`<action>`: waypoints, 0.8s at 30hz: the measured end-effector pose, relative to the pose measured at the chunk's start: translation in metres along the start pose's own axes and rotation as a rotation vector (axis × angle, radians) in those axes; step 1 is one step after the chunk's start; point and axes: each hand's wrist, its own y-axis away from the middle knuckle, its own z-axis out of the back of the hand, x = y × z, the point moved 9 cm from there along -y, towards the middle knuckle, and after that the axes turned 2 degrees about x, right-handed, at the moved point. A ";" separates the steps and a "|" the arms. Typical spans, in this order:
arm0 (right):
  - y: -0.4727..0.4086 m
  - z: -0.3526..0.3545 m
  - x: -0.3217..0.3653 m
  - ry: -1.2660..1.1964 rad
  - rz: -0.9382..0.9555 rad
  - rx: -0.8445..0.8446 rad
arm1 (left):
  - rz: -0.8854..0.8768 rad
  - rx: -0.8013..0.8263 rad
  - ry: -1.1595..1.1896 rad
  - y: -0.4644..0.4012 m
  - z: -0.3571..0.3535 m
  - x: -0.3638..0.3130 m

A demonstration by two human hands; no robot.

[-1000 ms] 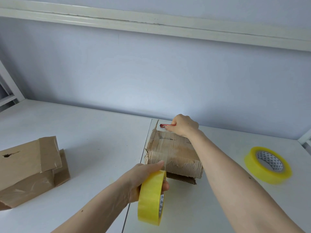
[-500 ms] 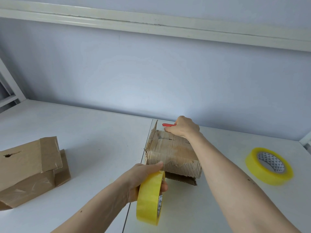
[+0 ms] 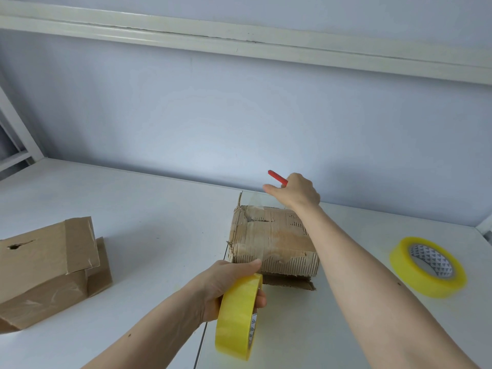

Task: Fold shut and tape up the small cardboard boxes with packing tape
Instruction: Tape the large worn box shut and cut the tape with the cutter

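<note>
Nearest us, our left hand [image 3: 229, 283] grips a yellow packing tape roll [image 3: 238, 316] on edge, just in front of the worn cardboard box [image 3: 271, 241] on the white surface [image 3: 149, 209]. Past the box's far edge, our right hand [image 3: 296, 193] clutches a red cutter [image 3: 277, 177]. A spare tape roll [image 3: 427, 266] lies right of the box; stacked boxes [image 3: 48, 267] sit well left.

Left hand [image 3: 226, 283] grips a yellow tape roll [image 3: 237, 316] on edge, just in front of the worn cardboard box [image 3: 271, 241] on the white counter [image 3: 149, 209]. Right hand [image 3: 296, 191] above box's far edge, holding a red cutter [image 3: 277, 177]. Second tape roll [image 3: 427, 266] lies flat at right; folded brown boxes [image 3: 45, 270] stacked at left.
</note>
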 end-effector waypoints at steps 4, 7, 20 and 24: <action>0.010 -0.011 0.014 -0.315 0.139 0.121 | 0.003 0.003 -0.010 0.000 0.000 0.001; 0.023 -0.034 0.026 -0.193 0.278 0.234 | 0.003 0.005 -0.004 0.000 -0.001 0.001; 0.043 -0.058 0.044 0.230 0.391 0.297 | 0.001 0.009 -0.009 -0.004 -0.001 -0.002; 0.032 -0.047 0.034 0.060 0.295 0.241 | -0.005 0.009 -0.003 -0.005 0.000 -0.002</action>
